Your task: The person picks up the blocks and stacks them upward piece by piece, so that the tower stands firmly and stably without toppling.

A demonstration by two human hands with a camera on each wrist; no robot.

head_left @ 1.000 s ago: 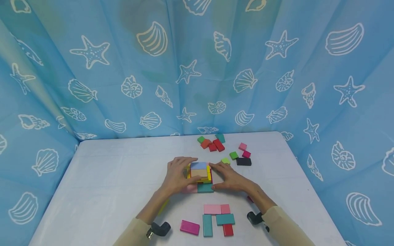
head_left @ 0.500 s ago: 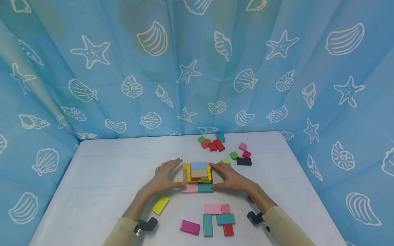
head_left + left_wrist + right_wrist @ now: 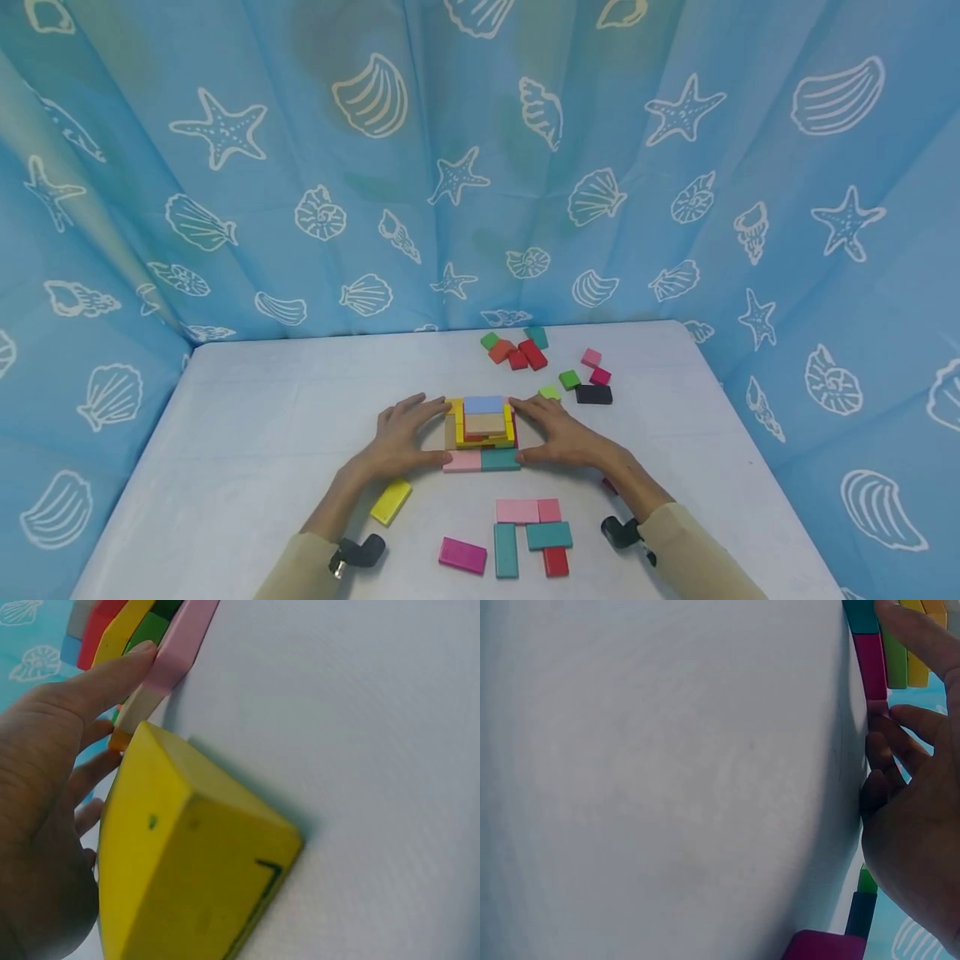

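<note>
The stack (image 3: 485, 425) is standing near the middle of the table (image 3: 262, 433), between both hands. The left hand (image 3: 393, 437) is bracketing its left side, thumb and fingers spread wide, the thumb touching the end of the pink block (image 3: 462, 461). The right hand (image 3: 566, 437) is mirroring this, equally wide, its thumb meeting the teal block (image 3: 500, 460). The pieces are appearing light, stiff and smooth, probably slippery; no fastening is showing, so the stack is presumably relying on balance and fragile as a whole. Low, even side contact is seeming the soundest hold.
</note>
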